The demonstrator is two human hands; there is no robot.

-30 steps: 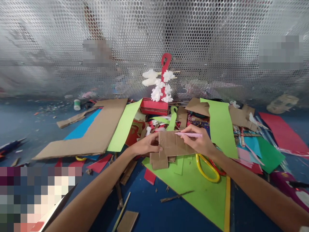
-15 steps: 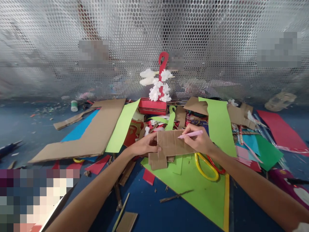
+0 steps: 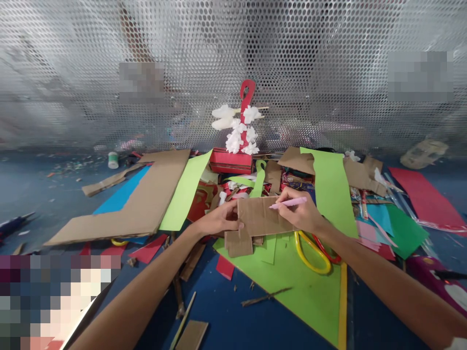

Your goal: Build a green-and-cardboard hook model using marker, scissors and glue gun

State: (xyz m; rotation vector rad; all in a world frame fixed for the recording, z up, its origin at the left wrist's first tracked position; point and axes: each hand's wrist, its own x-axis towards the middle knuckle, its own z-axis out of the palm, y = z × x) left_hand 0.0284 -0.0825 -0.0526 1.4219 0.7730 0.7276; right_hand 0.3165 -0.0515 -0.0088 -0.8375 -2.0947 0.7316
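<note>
A brown rectangle of cardboard (image 3: 260, 221) is held up at the middle of the head view. My left hand (image 3: 219, 218) pinches its left end, thumb in front and fingers behind. In my right hand (image 3: 301, 211) is a pink pen (image 3: 294, 201), its tip at the cardboard's face. The lower side of that hand rests against the board's right end. A smaller cardboard piece (image 3: 239, 243) shows just below the left end. Under the board lies a lime green sheet (image 3: 299, 296), with yellow-handled scissors (image 3: 312, 260) on it, their blades hidden.
Behind stands a red box (image 3: 230, 161) with a hooked red stem and white paper flowers (image 3: 237, 136). Large L-shaped cardboard (image 3: 146, 194) lies left; red paper (image 3: 425, 197) and green paper (image 3: 404, 231) lie right. A perforated metal panel (image 3: 328, 58) closes the back. Twigs lie in front.
Almost nothing differs. Both hands, the cardboard and the pen keep their places; the whole view has shifted very slightly.
</note>
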